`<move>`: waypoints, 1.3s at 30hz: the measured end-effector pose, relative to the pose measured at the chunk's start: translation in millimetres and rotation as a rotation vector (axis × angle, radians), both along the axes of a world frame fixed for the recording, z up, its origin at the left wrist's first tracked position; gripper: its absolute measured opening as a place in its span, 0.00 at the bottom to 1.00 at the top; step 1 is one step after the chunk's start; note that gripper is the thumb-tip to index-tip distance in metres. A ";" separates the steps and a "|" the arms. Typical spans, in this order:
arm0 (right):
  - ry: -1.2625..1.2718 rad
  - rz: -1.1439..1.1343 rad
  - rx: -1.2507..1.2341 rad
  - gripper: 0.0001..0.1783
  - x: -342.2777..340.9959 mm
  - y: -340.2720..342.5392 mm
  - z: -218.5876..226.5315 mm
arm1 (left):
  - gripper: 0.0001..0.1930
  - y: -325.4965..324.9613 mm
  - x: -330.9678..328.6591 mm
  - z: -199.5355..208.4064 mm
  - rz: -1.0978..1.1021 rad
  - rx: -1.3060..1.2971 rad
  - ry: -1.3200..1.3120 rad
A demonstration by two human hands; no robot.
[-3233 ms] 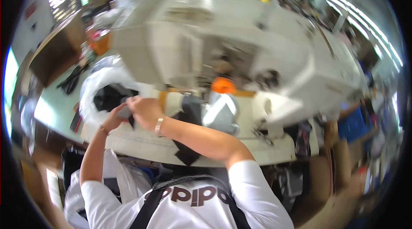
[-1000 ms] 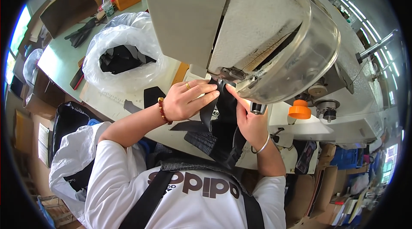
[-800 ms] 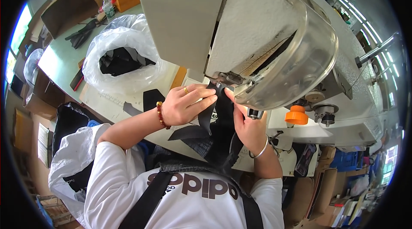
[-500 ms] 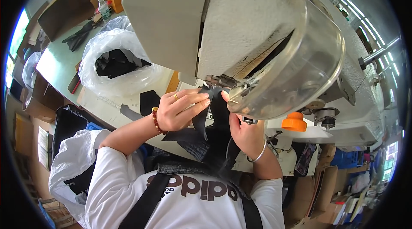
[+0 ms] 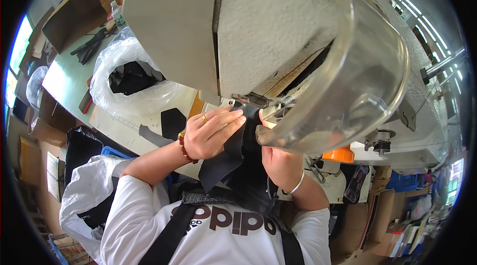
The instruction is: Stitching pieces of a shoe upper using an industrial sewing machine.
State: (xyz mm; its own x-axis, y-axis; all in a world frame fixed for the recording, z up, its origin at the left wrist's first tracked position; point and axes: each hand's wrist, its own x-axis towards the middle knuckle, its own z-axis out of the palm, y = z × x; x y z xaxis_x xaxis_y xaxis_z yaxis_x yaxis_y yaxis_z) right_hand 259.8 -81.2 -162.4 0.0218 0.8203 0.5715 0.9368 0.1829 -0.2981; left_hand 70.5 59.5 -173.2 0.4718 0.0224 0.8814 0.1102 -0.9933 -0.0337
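Note:
My left hand (image 5: 211,133), with a ring and a red bead bracelet, pinches a black fabric piece (image 5: 233,150) and presses it toward the needle area (image 5: 251,100) of a large off-white sewing machine (image 5: 258,31). My right hand (image 5: 278,158), wearing a silver bangle, grips the same black fabric from the right; its fingertips are hidden behind the machine's clear curved guard (image 5: 357,81). The fabric hangs down toward my lap.
A clear plastic bag (image 5: 129,78) of black fabric pieces sits on the light table (image 5: 64,78) at left. Loose black cut pieces (image 5: 173,122) lie beside my left hand. An orange knob (image 5: 340,154) shows under the guard. Cardboard boxes and bags crowd the floor at right and left.
My head has leaned closer, so the machine fills more of the view. Both hands have kept hold of the black fabric at the needle; earlier my left hand was at the plastic bag.

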 end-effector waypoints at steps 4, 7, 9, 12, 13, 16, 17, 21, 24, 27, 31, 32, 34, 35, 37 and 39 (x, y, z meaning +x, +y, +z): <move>0.047 0.009 0.013 0.21 -3.1 0.1 -0.1 | 0.19 -2.8 2.6 -0.7 0.025 -0.049 0.026; 0.328 0.056 -0.139 0.22 -3.1 0.1 -0.6 | 0.19 -4.4 3.5 -0.8 0.042 -0.055 0.039; 0.192 0.082 -0.105 0.23 -0.7 1.5 -1.3 | 0.19 -4.6 3.3 -0.2 0.048 -0.051 0.051; 0.178 0.102 -0.118 0.24 1.6 0.6 -3.1 | 0.19 -4.8 2.5 1.0 0.052 -0.045 0.065; 0.244 0.135 -0.110 0.24 2.4 1.0 -4.1 | 0.19 -4.8 2.0 1.4 0.052 -0.045 0.065; 0.210 0.128 -0.109 0.21 2.9 -0.7 -7.8 | 0.19 -4.4 0.8 2.0 0.048 -0.034 0.062; 0.310 0.154 -0.149 0.21 3.4 -1.2 -9.6 | 0.19 -4.2 0.6 1.9 0.047 -0.029 0.060; 0.252 0.150 -0.213 0.20 9.2 0.3 -20.3 | 0.18 -3.0 0.4 -0.1 0.052 -0.004 0.037; 0.255 0.165 -0.198 0.22 13.4 1.2 -28.9 | 0.17 -2.1 1.9 -1.9 0.037 -0.034 0.014; 0.254 0.167 -0.240 0.23 16.7 0.4 -32.4 | 0.17 -1.8 2.9 -2.5 0.036 -0.057 0.008; 0.277 0.184 -0.282 0.24 17.5 -0.2 -28.3 | 0.16 -2.5 6.0 -2.8 0.062 -0.060 -0.024; 0.298 0.182 -0.304 0.24 17.2 -0.2 -26.5 | 0.16 -2.5 7.8 -3.0 0.074 -0.069 -0.027; 0.348 0.182 -0.332 0.24 16.5 -0.8 -23.1 | 0.16 -2.2 10.8 -3.5 0.085 -0.059 -0.065; 0.378 0.184 -0.337 0.24 16.2 -2.6 -21.6 | 0.16 -2.1 11.9 -3.8 0.093 -0.059 -0.064; 0.385 0.180 -0.341 0.24 16.4 -2.9 -20.9 | 0.15 -1.6 14.0 -4.2 0.079 -0.056 -0.104; 0.355 0.179 -0.331 0.25 17.1 -2.3 -22.3 | 0.16 -1.2 14.4 -3.8 0.074 -0.056 -0.107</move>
State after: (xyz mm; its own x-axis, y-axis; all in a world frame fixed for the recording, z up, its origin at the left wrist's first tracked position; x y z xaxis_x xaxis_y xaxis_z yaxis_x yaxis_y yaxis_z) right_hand 276.8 -83.4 -184.7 0.0101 0.9645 0.2639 0.7304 0.1731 -0.6607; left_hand 84.9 58.3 -177.1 0.3706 0.1039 0.9230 0.1830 -0.9824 0.0371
